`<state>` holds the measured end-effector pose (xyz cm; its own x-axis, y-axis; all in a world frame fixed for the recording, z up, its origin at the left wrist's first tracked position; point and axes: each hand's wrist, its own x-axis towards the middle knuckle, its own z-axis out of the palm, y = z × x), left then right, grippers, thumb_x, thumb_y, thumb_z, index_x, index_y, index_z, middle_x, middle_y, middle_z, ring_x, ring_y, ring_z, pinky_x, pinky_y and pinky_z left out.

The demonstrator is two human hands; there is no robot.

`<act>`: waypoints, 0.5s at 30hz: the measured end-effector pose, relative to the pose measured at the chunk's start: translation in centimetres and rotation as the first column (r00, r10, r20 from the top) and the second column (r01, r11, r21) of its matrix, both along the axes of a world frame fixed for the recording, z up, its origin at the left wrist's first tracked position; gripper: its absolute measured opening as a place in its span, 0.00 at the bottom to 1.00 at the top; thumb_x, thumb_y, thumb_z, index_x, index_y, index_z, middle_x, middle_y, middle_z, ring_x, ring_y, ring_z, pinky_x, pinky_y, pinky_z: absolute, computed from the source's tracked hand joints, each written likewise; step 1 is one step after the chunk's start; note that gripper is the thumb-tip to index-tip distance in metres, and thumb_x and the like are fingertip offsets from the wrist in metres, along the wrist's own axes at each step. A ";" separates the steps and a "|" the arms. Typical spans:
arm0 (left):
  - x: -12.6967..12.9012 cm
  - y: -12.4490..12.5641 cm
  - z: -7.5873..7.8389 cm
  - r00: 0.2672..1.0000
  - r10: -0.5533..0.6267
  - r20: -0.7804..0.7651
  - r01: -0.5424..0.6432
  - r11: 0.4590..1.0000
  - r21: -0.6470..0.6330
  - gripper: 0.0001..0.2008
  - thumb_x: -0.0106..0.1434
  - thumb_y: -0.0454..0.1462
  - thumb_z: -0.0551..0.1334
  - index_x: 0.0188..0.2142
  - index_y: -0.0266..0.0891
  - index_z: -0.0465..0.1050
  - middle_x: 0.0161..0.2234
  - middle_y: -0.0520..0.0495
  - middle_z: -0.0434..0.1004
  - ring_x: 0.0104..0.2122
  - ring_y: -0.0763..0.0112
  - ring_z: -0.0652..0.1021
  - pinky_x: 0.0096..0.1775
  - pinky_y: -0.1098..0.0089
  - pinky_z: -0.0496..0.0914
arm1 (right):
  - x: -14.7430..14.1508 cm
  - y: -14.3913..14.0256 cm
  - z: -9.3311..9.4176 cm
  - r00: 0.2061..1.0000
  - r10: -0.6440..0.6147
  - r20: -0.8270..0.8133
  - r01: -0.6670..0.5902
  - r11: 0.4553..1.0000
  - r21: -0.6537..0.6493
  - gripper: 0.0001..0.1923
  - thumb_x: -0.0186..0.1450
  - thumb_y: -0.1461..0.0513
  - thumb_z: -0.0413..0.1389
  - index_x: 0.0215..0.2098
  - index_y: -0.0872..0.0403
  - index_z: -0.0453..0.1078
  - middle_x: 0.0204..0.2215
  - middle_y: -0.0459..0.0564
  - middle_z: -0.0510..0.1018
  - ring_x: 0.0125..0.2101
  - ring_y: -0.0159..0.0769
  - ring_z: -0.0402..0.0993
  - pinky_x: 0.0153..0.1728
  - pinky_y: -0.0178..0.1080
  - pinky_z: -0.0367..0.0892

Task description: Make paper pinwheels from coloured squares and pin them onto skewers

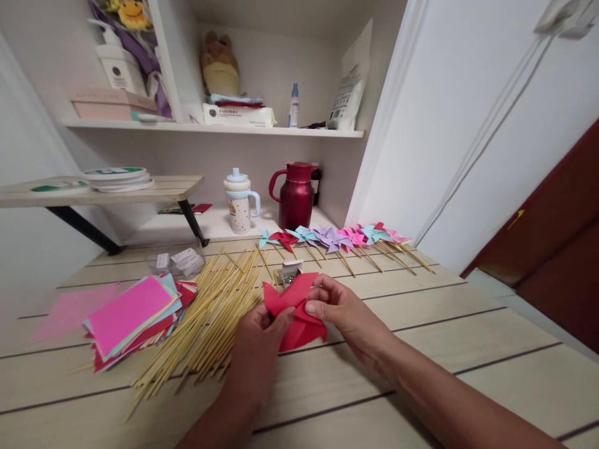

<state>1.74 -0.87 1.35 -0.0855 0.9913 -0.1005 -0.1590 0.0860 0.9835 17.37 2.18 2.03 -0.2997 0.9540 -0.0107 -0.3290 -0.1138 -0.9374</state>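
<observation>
A red paper pinwheel [299,330], with its blades partly folded in, is held just above the table between both hands. My left hand [262,333] grips its left side, thumb pressed on the paper near the middle. My right hand [341,308] pinches a blade on the right side between thumb and fingers. Right behind the pinwheel stands a small open box [291,268] of tiny metal pieces. A spread of thin wooden sticks [210,318] lies to the left of my left hand. Whether a pin sits in the pinwheel's centre is hidden by the fingers.
Stacked coloured paper sheets [128,315] lie at the left. Finished pinwheels on sticks [332,239] line the table's back. A maroon jug [296,196] and a speckled cup [240,209] stand behind. A small raised shelf [163,187] holds round white lids [119,181].
</observation>
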 end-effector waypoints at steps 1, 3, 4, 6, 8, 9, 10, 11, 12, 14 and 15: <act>0.0 0.0 0.0 1.000 0.002 0.006 -0.002 1.000 -0.001 0.16 0.53 0.43 0.68 0.38 0.35 0.78 0.32 0.44 0.83 0.32 0.61 0.80 0.35 0.67 0.71 | 0.0 0.0 0.1 1.000 0.011 0.021 -0.011 1.000 -0.008 0.19 0.48 0.61 0.72 0.36 0.53 0.73 0.25 0.42 0.78 0.24 0.28 0.72 0.27 0.31 0.64; 0.0 -0.1 0.0 1.000 -0.012 0.026 0.012 1.000 0.001 0.16 0.54 0.43 0.68 0.39 0.35 0.78 0.33 0.44 0.83 0.33 0.61 0.80 0.37 0.66 0.72 | -0.1 -0.1 0.2 0.998 0.024 0.057 -0.023 0.999 -0.025 0.19 0.47 0.59 0.72 0.34 0.55 0.74 0.24 0.44 0.78 0.23 0.29 0.72 0.26 0.32 0.65; 0.1 -0.2 0.1 0.999 -0.027 0.035 0.027 1.000 0.007 0.15 0.54 0.42 0.68 0.39 0.35 0.78 0.33 0.45 0.83 0.34 0.61 0.80 0.38 0.66 0.72 | -0.1 -0.1 0.2 0.998 0.017 0.068 -0.014 0.999 -0.035 0.18 0.47 0.59 0.72 0.32 0.56 0.75 0.23 0.45 0.78 0.23 0.30 0.72 0.26 0.33 0.65; 0.1 -0.3 0.2 0.998 -0.049 0.030 0.049 0.999 0.013 0.14 0.56 0.42 0.67 0.39 0.36 0.79 0.33 0.46 0.83 0.34 0.62 0.80 0.39 0.66 0.72 | -0.2 -0.1 0.2 0.997 -0.008 0.079 0.011 0.999 -0.041 0.17 0.46 0.58 0.72 0.28 0.57 0.75 0.22 0.46 0.79 0.22 0.30 0.72 0.26 0.34 0.66; 0.1 -0.5 0.4 0.998 -0.064 0.006 0.063 0.998 0.007 0.13 0.56 0.44 0.67 0.37 0.37 0.79 0.33 0.46 0.83 0.34 0.63 0.79 0.38 0.67 0.72 | -0.3 0.0 0.0 0.995 -0.036 0.088 0.039 0.999 -0.032 0.16 0.47 0.57 0.72 0.26 0.57 0.75 0.22 0.47 0.79 0.22 0.30 0.71 0.25 0.34 0.65; 0.2 -0.6 0.5 0.997 -0.074 0.002 0.074 0.997 0.007 0.14 0.56 0.45 0.67 0.36 0.37 0.80 0.33 0.47 0.83 0.34 0.63 0.79 0.38 0.68 0.72 | -0.3 0.1 -0.1 0.994 -0.046 0.094 0.048 0.999 -0.025 0.16 0.47 0.56 0.72 0.26 0.58 0.75 0.21 0.47 0.78 0.21 0.30 0.71 0.24 0.33 0.65; 0.2 -0.7 0.7 0.996 -0.088 0.005 0.088 0.996 0.010 0.14 0.57 0.45 0.67 0.36 0.38 0.80 0.33 0.47 0.83 0.35 0.63 0.79 0.38 0.68 0.71 | -0.3 0.1 -0.2 0.994 -0.053 0.100 0.055 0.998 -0.017 0.16 0.48 0.56 0.71 0.26 0.58 0.75 0.21 0.47 0.78 0.21 0.30 0.70 0.23 0.33 0.64; 0.2 -0.8 1.0 0.995 -0.101 0.013 0.101 0.995 0.016 0.15 0.57 0.46 0.66 0.37 0.38 0.80 0.33 0.47 0.83 0.35 0.62 0.79 0.38 0.68 0.71 | -0.2 0.2 -0.2 0.993 -0.060 0.105 0.062 0.998 -0.012 0.16 0.48 0.56 0.71 0.25 0.58 0.74 0.20 0.47 0.78 0.21 0.30 0.70 0.23 0.34 0.64; 0.2 -0.9 1.3 0.994 -0.108 0.023 0.108 0.994 0.026 0.15 0.58 0.47 0.66 0.38 0.39 0.81 0.34 0.47 0.83 0.36 0.62 0.79 0.39 0.68 0.71 | -0.1 0.2 -0.2 0.992 -0.068 0.109 0.069 0.998 -0.009 0.16 0.48 0.55 0.71 0.25 0.58 0.74 0.20 0.47 0.78 0.20 0.31 0.70 0.22 0.34 0.64; 0.3 -1.1 1.8 0.995 -0.090 0.034 0.089 0.995 0.042 0.15 0.59 0.47 0.65 0.38 0.40 0.82 0.36 0.46 0.83 0.37 0.62 0.79 0.41 0.68 0.71 | 0.0 0.3 -0.1 0.992 -0.075 0.106 0.076 0.997 -0.007 0.16 0.48 0.55 0.71 0.25 0.57 0.74 0.20 0.47 0.78 0.21 0.31 0.70 0.23 0.35 0.65; 0.3 -1.1 2.1 0.997 -0.070 0.033 0.068 0.997 0.041 0.15 0.59 0.47 0.64 0.37 0.40 0.82 0.37 0.46 0.84 0.38 0.61 0.79 0.40 0.68 0.71 | 0.1 0.3 -0.1 0.992 -0.076 0.102 0.077 0.997 -0.002 0.16 0.48 0.55 0.71 0.25 0.57 0.74 0.20 0.47 0.78 0.21 0.31 0.70 0.24 0.35 0.65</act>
